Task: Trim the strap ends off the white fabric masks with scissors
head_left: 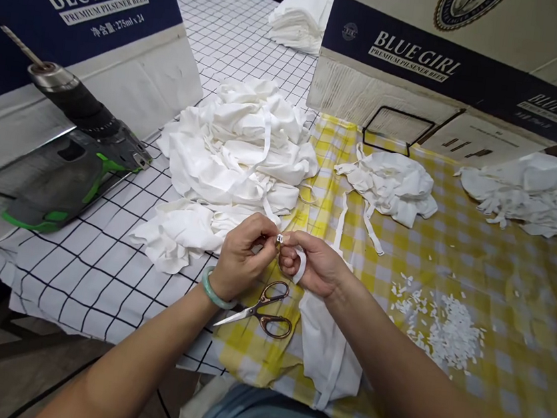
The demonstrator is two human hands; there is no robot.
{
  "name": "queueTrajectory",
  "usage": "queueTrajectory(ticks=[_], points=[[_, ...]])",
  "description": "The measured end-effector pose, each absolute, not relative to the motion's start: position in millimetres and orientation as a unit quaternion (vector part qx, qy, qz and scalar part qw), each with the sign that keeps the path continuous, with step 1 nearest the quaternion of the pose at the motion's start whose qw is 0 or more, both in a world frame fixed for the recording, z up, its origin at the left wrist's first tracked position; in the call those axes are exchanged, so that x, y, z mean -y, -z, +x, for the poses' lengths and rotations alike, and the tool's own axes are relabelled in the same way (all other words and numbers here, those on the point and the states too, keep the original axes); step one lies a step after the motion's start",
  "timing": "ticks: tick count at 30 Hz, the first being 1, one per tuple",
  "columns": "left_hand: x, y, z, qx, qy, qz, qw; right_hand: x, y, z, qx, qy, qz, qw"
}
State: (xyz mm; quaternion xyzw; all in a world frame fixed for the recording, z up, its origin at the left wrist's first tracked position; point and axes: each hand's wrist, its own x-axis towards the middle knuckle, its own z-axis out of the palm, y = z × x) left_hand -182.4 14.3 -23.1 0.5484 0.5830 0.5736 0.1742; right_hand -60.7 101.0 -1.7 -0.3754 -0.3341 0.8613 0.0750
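My left hand (247, 256), with a green bangle at its wrist, is closed in a pinch at a small white slotted piece, apparently a strap buckle (280, 239). Meeting it from the right, my right hand (315, 263) is closed on a narrow white strap (300, 268), which loops down from its fingers. Fingertips hide how strap and buckle join. Below my right hand, a white cloth garment (327, 349) hangs toward the table edge. Scissors (267, 310) with bronze-coloured handles lie just below both hands, blades slightly apart.
White garments form a large pile (245, 145) ahead, with a smaller heap (397, 182) and another (532, 191) to the right. Small white pieces (445, 332) are scattered on the yellow checked cloth. A power drill (79, 146) stands left, against a beer carton (105, 8); another carton (396, 101) stands behind.
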Motion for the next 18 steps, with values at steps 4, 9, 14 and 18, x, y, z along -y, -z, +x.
queueTrajectory(ticks=[4,9,14,18], points=[[-14.6,21.6,-181.2,-0.591,-0.556,0.565,0.150,-96.7,0.6,-62.0,0.491,-0.744,-0.415,0.181],[-16.7,20.8,-185.5,-0.587,-0.551,0.571,0.158,-105.4,-1.8,-57.1,0.424,-0.820,-0.355,0.151],[-17.2,23.2,-186.9,-0.600,-0.548,0.525,0.253,-104.8,-2.3,-55.2,0.380,-0.840,-0.371,0.113],[-15.1,23.8,-185.6,-0.604,-0.557,0.484,0.301,-100.2,-5.1,-59.2,0.514,-0.737,-0.407,0.164]])
